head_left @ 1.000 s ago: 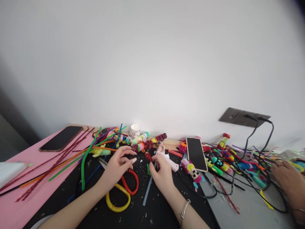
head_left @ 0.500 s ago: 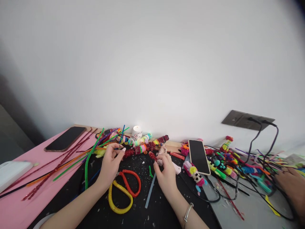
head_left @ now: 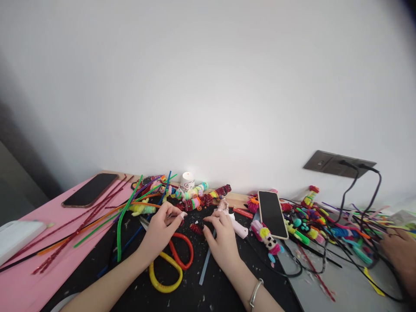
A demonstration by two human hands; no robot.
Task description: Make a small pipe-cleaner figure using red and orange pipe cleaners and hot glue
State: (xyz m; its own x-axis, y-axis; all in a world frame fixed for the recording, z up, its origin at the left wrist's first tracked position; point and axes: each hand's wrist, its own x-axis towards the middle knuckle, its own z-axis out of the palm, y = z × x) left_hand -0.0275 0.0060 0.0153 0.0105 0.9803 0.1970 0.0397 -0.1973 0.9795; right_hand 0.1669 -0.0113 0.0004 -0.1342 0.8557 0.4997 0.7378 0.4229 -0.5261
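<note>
My right hand [head_left: 222, 238] pinches a short dark-red tinsel pipe cleaner coil [head_left: 196, 229] between thumb and fingertips, low over the black mat [head_left: 191, 290]. Opposite it, my left hand [head_left: 162, 227] has its thumb and forefinger pressed together; whatever lies between them is too small to make out. Under and beside my left wrist rest scissors [head_left: 165, 289] with one yellow and one red handle loop. A bluish glue stick [head_left: 207, 260] lies next to my right hand. Just behind that hand is a pale pink glue gun [head_left: 239, 228], partly covered by the fingers.
Finished pipe cleaner pieces [head_left: 203, 200] and a paper cup [head_left: 187, 181] stand along the wall. Loose stems [head_left: 120, 225] and a dark phone [head_left: 90, 190] lie left. Rightward are a white-edged phone [head_left: 273, 214], cables [head_left: 341, 255] and another person's hand [head_left: 399, 251].
My left hand has moved right and slightly down, closer to my right hand. The red coil has shifted left and lower in my right fingers, from upright to nearly level.
</note>
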